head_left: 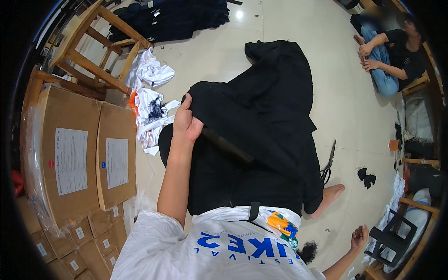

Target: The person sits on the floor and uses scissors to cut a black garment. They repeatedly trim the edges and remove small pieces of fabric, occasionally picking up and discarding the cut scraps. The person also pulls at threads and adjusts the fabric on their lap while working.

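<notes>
My left hand [187, 122] grips the upper left edge of a black garment [268, 93], which is spread over my lap and reaches onto the floor, with a fold lifted. My right hand [359, 237] is held out at the lower right, fingers loosely bent with nothing visible in them, beside a black plastic stool [392, 233]. Black scissors [328, 168] lie on the floor beside my bare foot [329, 198], right of the garment.
Stacked cardboard boxes [70, 196], a wooden frame [98, 32] and crumpled white cloths [149, 74] line the left. Dark clothing [172, 18] lies behind. A person [396, 56] sits at upper right. Black scraps [366, 177] lie on the tiled floor [350, 116].
</notes>
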Demonstrator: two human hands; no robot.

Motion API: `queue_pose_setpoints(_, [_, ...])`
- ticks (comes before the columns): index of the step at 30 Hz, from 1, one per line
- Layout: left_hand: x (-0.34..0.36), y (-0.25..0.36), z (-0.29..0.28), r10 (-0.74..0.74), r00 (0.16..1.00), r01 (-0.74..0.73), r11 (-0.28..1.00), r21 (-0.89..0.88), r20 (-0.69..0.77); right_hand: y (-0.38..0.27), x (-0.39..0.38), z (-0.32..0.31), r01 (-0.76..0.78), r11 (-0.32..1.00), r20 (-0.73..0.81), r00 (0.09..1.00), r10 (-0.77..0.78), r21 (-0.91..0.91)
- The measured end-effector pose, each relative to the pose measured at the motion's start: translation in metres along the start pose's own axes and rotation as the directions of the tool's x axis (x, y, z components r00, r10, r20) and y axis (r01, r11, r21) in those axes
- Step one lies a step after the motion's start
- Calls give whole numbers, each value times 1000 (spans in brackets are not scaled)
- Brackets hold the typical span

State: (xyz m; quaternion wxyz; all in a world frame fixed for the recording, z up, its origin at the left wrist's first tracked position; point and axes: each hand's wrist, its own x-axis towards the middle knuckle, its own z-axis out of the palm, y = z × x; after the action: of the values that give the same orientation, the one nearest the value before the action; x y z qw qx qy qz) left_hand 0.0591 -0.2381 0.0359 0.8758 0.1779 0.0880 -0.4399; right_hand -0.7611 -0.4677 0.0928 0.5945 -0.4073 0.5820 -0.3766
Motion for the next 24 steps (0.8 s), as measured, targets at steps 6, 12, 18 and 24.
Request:
queue_pose_setpoints(6, [0, -7, -9, 14, 1000, -12, 998, 62, -27, 27, -26, -119, -32, 945, -284, 950, 131, 326])
queue_pose_setpoints(12, [-11, -43, -10, 28, 996, -12, 982, 190, -85, 64, 23, -56, -253, 952, -398, 902, 168, -171])
queue_pose_setpoints(18, [-8, -75, -22, -68, 976, 136, 930, 340, -206, 87, 58, 138, 77, 596, -46, 981, -189, -800])
queue_pose_setpoints(24, [-38, -150, -69, -341, 790, 538, 784, 309, -510, 34, 3, 326, 370, 819, 412, 893, -183, -438])
